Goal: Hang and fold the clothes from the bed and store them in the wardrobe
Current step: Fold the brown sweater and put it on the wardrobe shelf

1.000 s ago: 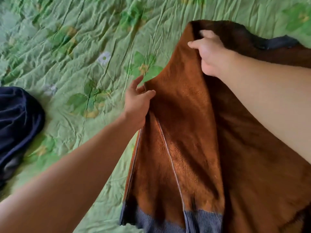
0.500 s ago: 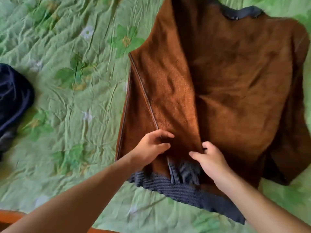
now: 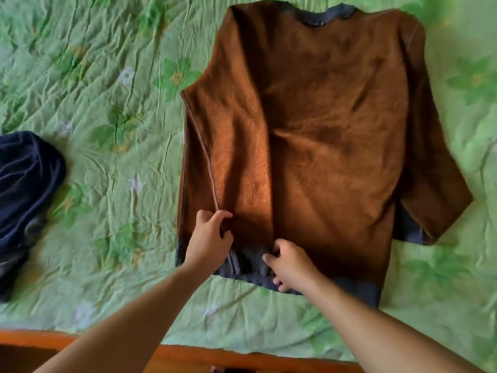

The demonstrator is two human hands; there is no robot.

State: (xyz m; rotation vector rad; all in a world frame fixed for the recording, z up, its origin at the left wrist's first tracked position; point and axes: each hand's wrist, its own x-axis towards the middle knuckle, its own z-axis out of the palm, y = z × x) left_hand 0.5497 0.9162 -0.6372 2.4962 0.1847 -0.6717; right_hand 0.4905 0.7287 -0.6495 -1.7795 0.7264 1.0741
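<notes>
A brown fleecy sweater [image 3: 330, 125] lies spread flat on the green flowered bedsheet [image 3: 102, 76], its grey-blue collar [image 3: 328, 16] at the far side and its ribbed grey-blue hem [image 3: 357, 290] at the near side. Its left sleeve is folded inward across the body, so that a seam runs slantwise down the left part, while the right sleeve [image 3: 433, 184] lies out to the right, its dark cuff toward the near side. The left hand [image 3: 208, 239] sits at the near end of the folded sleeve, thumb and curled fingers pinching the brown cloth at the seam. Just to its right, the right hand [image 3: 291, 265] has its fingers curled round the ribbed band at the near edge of the sweater, gripping it. The two hands are near each other but apart, with ribbed cloth between them. At the left edge of the scene a dark navy garment [image 3: 24, 173] lies crumpled on the sheet, well apart from the sweater. Along the near edge runs the orange-brown wooden bed frame [image 3: 242, 358]
</notes>
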